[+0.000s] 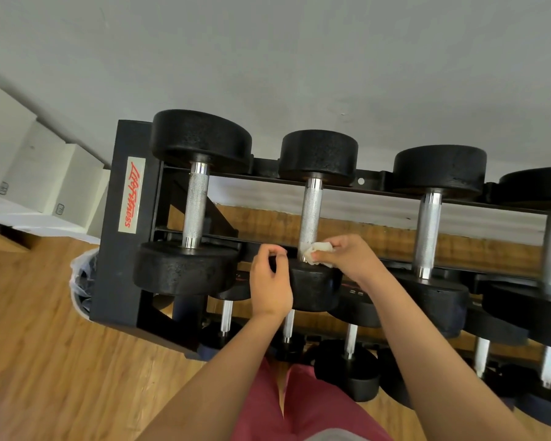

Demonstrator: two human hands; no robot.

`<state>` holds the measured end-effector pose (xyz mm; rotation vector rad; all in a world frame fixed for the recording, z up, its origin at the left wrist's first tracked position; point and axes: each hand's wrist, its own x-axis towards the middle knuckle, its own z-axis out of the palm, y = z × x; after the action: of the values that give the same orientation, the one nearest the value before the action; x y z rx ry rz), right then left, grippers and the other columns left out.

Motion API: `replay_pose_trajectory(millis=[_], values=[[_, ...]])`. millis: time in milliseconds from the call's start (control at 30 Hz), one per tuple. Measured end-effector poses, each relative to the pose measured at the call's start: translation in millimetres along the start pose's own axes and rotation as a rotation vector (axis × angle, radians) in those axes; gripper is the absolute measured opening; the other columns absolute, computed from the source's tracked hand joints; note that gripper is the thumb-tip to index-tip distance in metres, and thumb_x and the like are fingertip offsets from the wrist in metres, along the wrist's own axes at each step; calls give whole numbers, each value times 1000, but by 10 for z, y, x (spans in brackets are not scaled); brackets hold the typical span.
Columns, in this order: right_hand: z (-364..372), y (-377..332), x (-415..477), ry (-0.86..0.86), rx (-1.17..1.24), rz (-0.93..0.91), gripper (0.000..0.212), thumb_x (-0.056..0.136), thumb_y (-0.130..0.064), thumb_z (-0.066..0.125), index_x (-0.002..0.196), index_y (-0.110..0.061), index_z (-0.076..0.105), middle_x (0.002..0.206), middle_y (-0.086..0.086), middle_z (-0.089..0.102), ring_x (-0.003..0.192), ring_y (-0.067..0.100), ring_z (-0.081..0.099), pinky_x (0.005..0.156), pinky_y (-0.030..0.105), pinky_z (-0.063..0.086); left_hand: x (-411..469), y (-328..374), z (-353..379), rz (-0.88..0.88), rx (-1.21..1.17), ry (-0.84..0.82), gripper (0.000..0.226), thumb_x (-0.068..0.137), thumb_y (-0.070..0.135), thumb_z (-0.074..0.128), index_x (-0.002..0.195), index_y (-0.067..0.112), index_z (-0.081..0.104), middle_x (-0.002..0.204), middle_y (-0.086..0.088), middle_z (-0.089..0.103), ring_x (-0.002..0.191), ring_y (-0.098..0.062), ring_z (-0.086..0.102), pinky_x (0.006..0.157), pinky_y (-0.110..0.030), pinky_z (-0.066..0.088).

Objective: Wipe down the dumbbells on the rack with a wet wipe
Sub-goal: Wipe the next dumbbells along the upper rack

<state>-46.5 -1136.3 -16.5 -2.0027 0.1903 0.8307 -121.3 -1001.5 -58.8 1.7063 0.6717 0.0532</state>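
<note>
White and crumpled, the wet wipe (318, 254) is being pressed against the near end of a knurled steel handle, just where it is meeting the black head. The right hand (347, 259) is pinching the wipe between its thumb and curled fingers. The dumbbell (310, 211) being wiped is lying second from the left on the top tier of the black rack (115, 249), its far head sitting close to the grey wall (268, 58). The left hand (269, 281) is gripping the left rim of that dumbbell's near head, with the fingers curling over the top edge and the thumb closing in beside them. Other dumbbells (430, 233) are resting in a row on the same tier, one to the left and more to the right, and smaller ones are sitting on the lower tier (350, 367). A pale label (131, 194) with red script is showing on the rack's end plate. A bin (81, 281) lined with clear plastic is standing on the wooden floor (39, 345) just beside the rack's left end, and white boxes (23, 160) are lying further left. Red shorts (315, 405) are showing at the bottom.
</note>
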Motion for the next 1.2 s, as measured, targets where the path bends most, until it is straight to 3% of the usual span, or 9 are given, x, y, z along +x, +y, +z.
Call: replay_pose_trajectory(millis=[133,333,467,600,733,867,1033,1100,1200], values=[[0,10,-33,42,67,24,25,87,-16,71,111,-11,71,94,-3,68,79,1,58,59,12,41,-8,11,-10,-7,-3,-2,19,98,20,47,86,32,55,99,5,62,97,-11,57,88,-28,45],[117,-181,44,21,-54,24,27,82,-35,76,96,-14,68,86,0,68,78,11,62,64,23,47,-14,47,-17,-15,-10,-5,18,98,19,48,86,30,56,97,5,62,96,-9,57,85,-26,44],[159,-57,-35,146,47,18,23,86,-25,73,103,-10,71,96,7,70,87,20,65,84,36,53,-13,45,-17,-14,-6,-6,19,98,18,48,86,30,55,96,5,62,94,-9,57,84,-25,44],[116,8,-50,243,191,45,12,86,-16,73,97,-13,71,93,5,69,86,18,61,81,32,51,-16,69,-23,-14,6,-5,19,98,19,47,85,29,56,93,5,61,92,-13,58,85,-30,48],[149,-90,-4,161,235,-3,24,87,-19,71,110,-11,68,92,-3,64,82,7,58,67,19,45,-49,115,13,-77,69,52,12,100,24,45,93,23,55,101,2,58,97,-15,55,85,-30,44],[145,-93,37,151,249,-32,16,87,-20,72,101,-13,70,93,1,68,82,9,60,71,21,48,-106,207,156,-317,72,135,25,97,43,47,115,26,53,113,2,59,104,-20,57,90,-42,50],[70,98,37,209,297,-2,3,85,-18,73,88,-18,71,91,2,70,90,17,64,73,24,51,-141,271,210,-291,116,264,23,96,43,49,113,28,56,107,4,63,96,-20,59,82,-38,50],[64,112,54,185,350,5,8,86,-17,72,84,-24,68,90,-1,69,91,16,63,74,24,50,-159,284,210,-281,122,264,22,96,41,50,112,27,56,106,4,63,94,-20,60,84,-40,51],[59,82,92,98,426,31,9,87,-20,71,95,-23,68,98,-1,69,95,15,63,78,26,52,-158,305,209,-267,121,272,19,97,37,50,110,27,57,103,4,62,90,-17,57,82,-38,49]])
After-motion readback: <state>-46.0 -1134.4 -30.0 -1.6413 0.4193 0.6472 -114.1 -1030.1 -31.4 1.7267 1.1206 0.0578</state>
